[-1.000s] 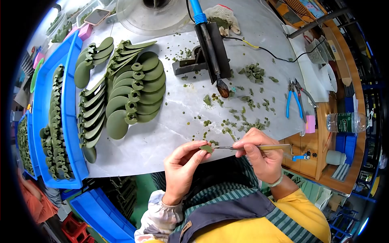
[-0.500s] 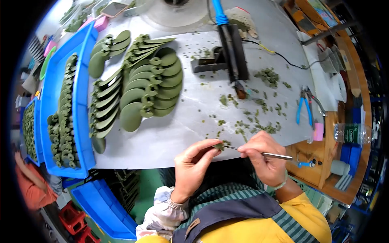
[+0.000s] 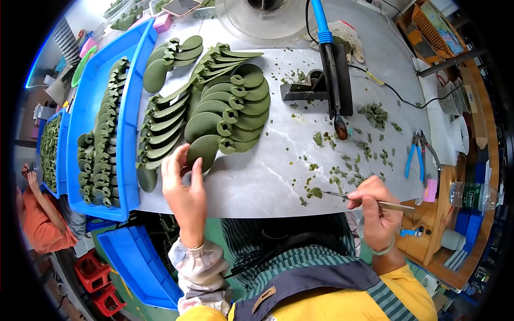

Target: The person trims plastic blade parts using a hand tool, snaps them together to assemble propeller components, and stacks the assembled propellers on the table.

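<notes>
My left hand [image 3: 184,195] is at the front end of a row of overlapping green oval pieces [image 3: 201,109]. Its thumb and fingers are apart beside the nearest oval piece [image 3: 204,151]; whether they touch it I cannot tell. My right hand [image 3: 377,206] grips a slim metal hand tool [image 3: 395,205] with a thin pointed end. That tip is close to a small green scrap [image 3: 316,192] on the grey table [image 3: 246,198]. More green oval pieces [image 3: 166,128] lie in rows to the left.
A blue tray [image 3: 131,160] of green parts stands at left. A black stand [image 3: 345,80] holds a tool with a blue cable and brown-tipped end [image 3: 340,128]. Green scraps [image 3: 375,115], pliers [image 3: 415,152] and a bottle [image 3: 471,196] are at right. Another person [image 3: 45,219] is at far left.
My left hand has moved left from the tool's tip to the oval pieces, leaving a green bit by the tip. My right hand keeps the tool. The view has shifted.
</notes>
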`<state>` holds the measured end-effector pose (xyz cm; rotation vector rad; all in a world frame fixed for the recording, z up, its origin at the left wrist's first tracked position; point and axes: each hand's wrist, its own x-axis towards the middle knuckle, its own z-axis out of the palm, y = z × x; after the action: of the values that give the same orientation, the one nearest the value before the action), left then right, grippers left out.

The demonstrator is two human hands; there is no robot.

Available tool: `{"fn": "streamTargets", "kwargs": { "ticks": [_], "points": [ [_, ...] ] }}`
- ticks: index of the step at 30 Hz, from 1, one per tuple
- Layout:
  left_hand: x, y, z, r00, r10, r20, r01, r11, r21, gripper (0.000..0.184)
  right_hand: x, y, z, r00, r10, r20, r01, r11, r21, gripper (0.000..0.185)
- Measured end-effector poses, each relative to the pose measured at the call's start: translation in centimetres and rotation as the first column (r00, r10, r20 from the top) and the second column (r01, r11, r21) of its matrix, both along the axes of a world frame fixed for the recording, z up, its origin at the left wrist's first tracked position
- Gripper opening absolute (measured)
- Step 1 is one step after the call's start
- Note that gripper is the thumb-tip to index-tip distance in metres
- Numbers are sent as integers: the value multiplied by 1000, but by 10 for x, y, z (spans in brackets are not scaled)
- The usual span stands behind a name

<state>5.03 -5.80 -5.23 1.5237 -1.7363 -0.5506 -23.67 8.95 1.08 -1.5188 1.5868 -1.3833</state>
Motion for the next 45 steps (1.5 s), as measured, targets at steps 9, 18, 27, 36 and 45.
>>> {"fn": "streamTargets", "kwargs": {
  "ticks": [9, 18, 27, 36, 45],
  "points": [
    [29, 31, 19, 763, 98, -639, 199, 905, 376, 28, -27, -20, 11, 967, -230, -109, 227, 973, -36, 22],
    [-38, 44, 5, 609, 91, -788, 463, 766, 446, 28, -48, -61, -1, 927, -231, -296, 212, 973, -93, 20],
    [-74, 36, -9, 562, 60, -825, 539, 730, 421, 29, -50, -73, -5, 908, -223, -354, 216, 975, -58, 20],
    [-85, 31, -14, 542, 62, -838, 568, 708, 419, 29, -51, -74, -5, 910, -229, -347, 220, 973, -64, 20],
    [-85, 30, -15, 532, 76, -843, 579, 694, 428, 28, -52, -74, -7, 927, -228, -298, 218, 974, -69, 22]
  ]
}}
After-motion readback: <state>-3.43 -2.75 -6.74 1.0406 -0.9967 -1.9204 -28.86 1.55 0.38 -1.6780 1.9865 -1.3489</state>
